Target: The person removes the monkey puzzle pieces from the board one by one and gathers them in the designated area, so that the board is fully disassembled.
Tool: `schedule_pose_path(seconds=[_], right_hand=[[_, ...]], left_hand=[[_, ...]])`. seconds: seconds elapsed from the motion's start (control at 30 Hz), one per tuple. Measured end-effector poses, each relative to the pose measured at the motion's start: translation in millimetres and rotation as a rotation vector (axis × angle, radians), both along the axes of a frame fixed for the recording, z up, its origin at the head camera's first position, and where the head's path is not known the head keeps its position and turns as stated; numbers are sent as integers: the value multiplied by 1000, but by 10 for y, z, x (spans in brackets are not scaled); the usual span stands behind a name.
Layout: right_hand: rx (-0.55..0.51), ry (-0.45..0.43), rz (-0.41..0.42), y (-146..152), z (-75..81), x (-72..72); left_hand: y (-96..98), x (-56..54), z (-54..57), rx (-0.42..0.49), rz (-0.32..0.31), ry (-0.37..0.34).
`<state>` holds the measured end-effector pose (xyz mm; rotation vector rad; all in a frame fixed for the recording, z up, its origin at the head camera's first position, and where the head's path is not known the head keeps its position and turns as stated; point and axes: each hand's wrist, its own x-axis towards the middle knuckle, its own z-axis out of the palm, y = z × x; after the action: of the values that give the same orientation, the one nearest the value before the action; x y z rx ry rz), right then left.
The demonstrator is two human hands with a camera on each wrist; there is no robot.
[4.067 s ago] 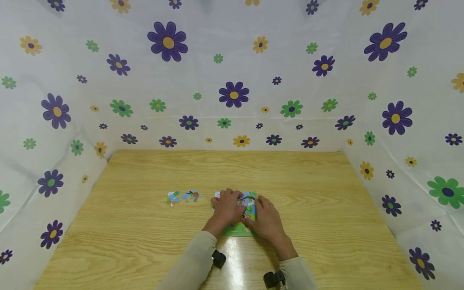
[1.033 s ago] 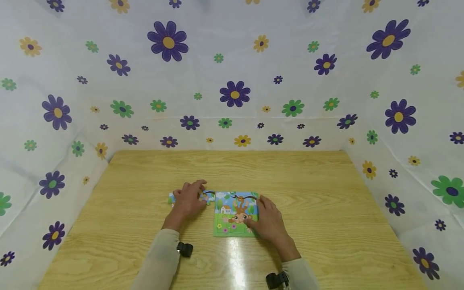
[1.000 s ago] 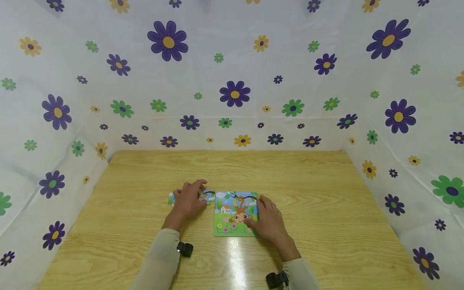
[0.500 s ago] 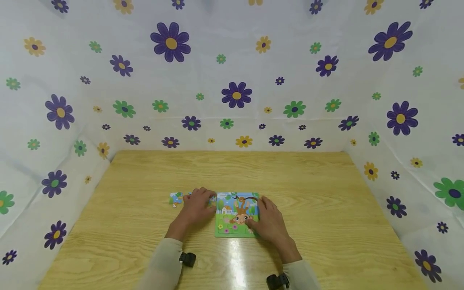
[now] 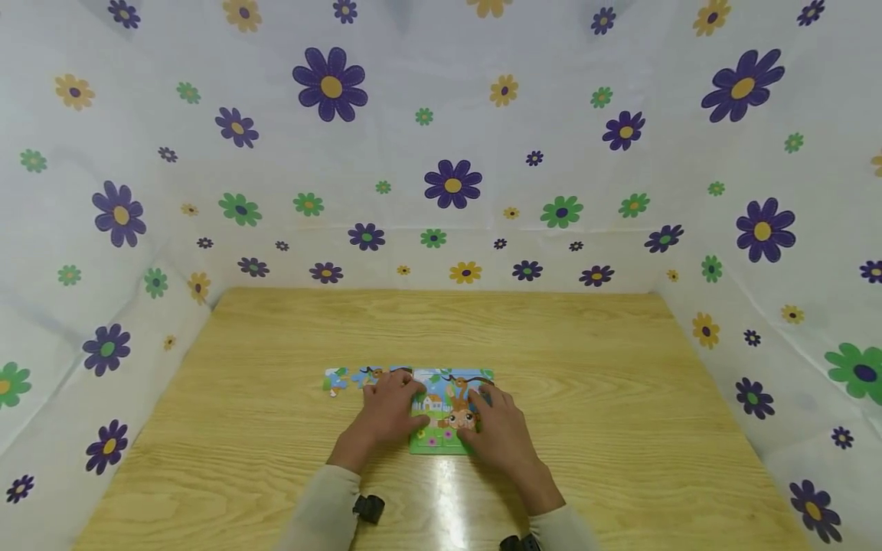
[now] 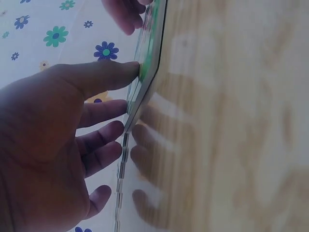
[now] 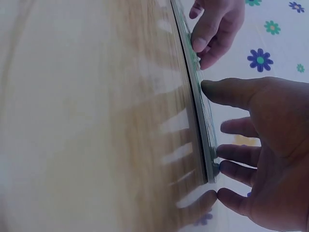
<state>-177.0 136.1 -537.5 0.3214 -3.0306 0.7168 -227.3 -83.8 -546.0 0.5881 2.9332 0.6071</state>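
A square jigsaw puzzle (image 5: 432, 441) with a monkey, a house and flowers lies flat on the wooden table. Over its left side is my left hand (image 5: 386, 413), thumb touching the face near the lower left and fingers spread at the upper left edge. My right hand (image 5: 503, 436) rests across the right side, thumb on the lower part and fingers reaching toward the upper right. Loose jigsaw pieces (image 5: 336, 379) lie in a row left of the puzzle, partly hidden by the left hand. In the left wrist view the thumb presses the puzzle's edge (image 6: 151, 72).
Bare wooden table (image 5: 586, 367) surrounds the puzzle. A white flowered cloth (image 5: 482, 145) rises behind the table and along both sides. A glossy reflection (image 5: 450, 497) shows on the wood in front of the puzzle.
My left hand went from the puzzle left to the loose pieces, then back right to its left edge. A piece with a branch appeared beside the puzzle. My right hand shifted slightly inward.
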Motion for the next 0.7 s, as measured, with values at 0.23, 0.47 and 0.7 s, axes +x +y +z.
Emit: schedule_pose_path(seconds=[0.23, 0.47, 0.7], right_hand=[[49, 23, 18, -16, 7, 22], [73, 49, 36, -37, 13, 44], [81, 25, 28, -60, -12, 50]], left_hand=[[49, 19, 9, 10, 15, -5], [50, 25, 29, 43, 39, -11], [47, 46, 36, 66, 53, -19]])
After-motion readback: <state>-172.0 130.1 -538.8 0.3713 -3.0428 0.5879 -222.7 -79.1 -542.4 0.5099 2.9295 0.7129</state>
